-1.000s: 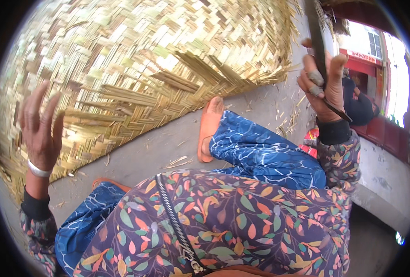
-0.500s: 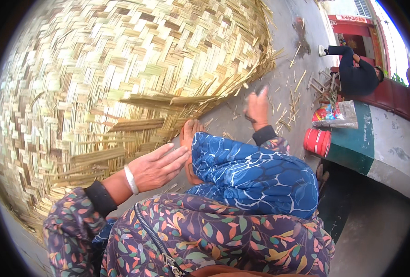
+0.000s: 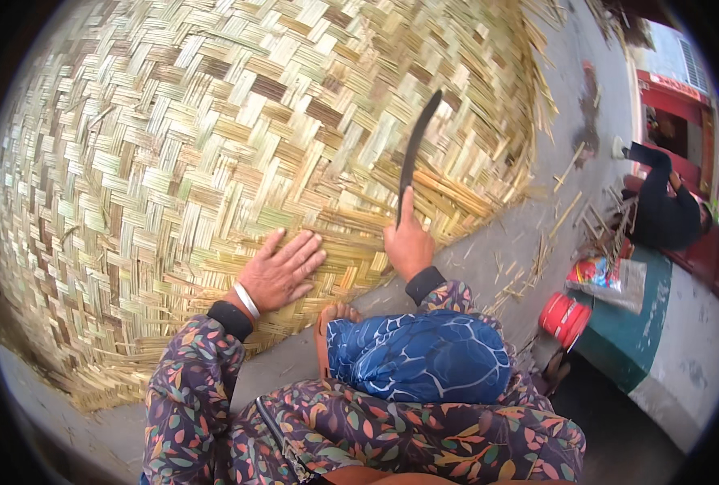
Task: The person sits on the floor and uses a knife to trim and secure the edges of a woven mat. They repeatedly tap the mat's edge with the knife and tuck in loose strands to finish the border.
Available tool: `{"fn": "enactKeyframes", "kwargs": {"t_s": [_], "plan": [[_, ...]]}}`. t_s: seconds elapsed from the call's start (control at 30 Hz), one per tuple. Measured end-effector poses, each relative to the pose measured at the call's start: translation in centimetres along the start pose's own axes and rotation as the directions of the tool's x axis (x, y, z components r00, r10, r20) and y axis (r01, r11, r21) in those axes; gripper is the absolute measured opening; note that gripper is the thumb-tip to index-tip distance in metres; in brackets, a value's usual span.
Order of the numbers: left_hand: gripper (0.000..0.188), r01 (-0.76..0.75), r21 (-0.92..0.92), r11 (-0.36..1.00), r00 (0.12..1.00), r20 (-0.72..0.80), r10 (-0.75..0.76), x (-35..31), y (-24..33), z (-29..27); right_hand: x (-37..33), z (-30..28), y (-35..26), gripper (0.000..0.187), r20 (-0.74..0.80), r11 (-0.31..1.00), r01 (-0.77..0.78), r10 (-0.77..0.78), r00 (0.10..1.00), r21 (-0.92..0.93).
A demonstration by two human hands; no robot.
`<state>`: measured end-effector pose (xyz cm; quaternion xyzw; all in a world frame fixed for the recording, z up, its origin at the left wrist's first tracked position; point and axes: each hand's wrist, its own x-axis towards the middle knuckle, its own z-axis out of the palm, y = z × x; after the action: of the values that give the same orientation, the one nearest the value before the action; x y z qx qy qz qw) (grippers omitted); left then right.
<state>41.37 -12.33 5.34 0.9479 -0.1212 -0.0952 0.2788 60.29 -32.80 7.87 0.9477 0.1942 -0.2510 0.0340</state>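
A large round woven bamboo mat [image 3: 214,145] lies on the grey ground and fills most of the view. My left hand [image 3: 281,272] rests flat on its near edge, fingers apart, a white bangle on the wrist. My right hand [image 3: 408,242] grips the handle of a dark curved knife [image 3: 418,149], whose blade points away over the mat's loose strips, with the forefinger stretched along it. My knee in blue patterned trousers [image 3: 420,356] is raised below the hands, and an orange sandal [image 3: 324,343] shows beside the mat's edge.
Loose bamboo strips [image 3: 574,214] lie scattered on the ground at the right. A red container [image 3: 564,318] and a colourful bag [image 3: 598,275] stand near a green-edged step. Another person in dark clothes [image 3: 659,206] crouches at the far right.
My right hand, which held the knife up high, has come down onto the mat's edge with the blade laid over the weave. My left hand has dropped flat onto the mat.
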Motion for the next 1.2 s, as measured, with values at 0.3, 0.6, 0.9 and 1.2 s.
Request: {"fn": "enactKeyframes", "kwargs": {"t_s": [0.3,0.6,0.9,1.2], "plan": [[0.057,-0.031,-0.054,0.998,1.000,0.001,0.032,1.1,-0.3,-1.9,-0.3,-0.3,1.7,0.083,0.032,0.998,-0.042,0.041,0.999,0.035],[0.051,-0.049,-0.037,0.998,0.997,0.049,0.051,1.6,-0.6,-3.0,0.3,0.0,3.2,0.085,0.094,0.998,0.017,-0.022,0.995,0.054],[0.058,-0.079,0.027,0.997,0.996,-0.028,0.080,2.6,0.0,-4.0,-0.3,0.0,3.4,0.083,0.035,0.990,0.064,-0.069,0.997,0.129],[0.076,-0.131,-0.040,0.991,0.979,0.153,0.136,3.0,0.4,-3.7,0.3,-2.4,4.1,0.084,0.070,0.983,0.149,-0.157,0.985,0.105]]}}
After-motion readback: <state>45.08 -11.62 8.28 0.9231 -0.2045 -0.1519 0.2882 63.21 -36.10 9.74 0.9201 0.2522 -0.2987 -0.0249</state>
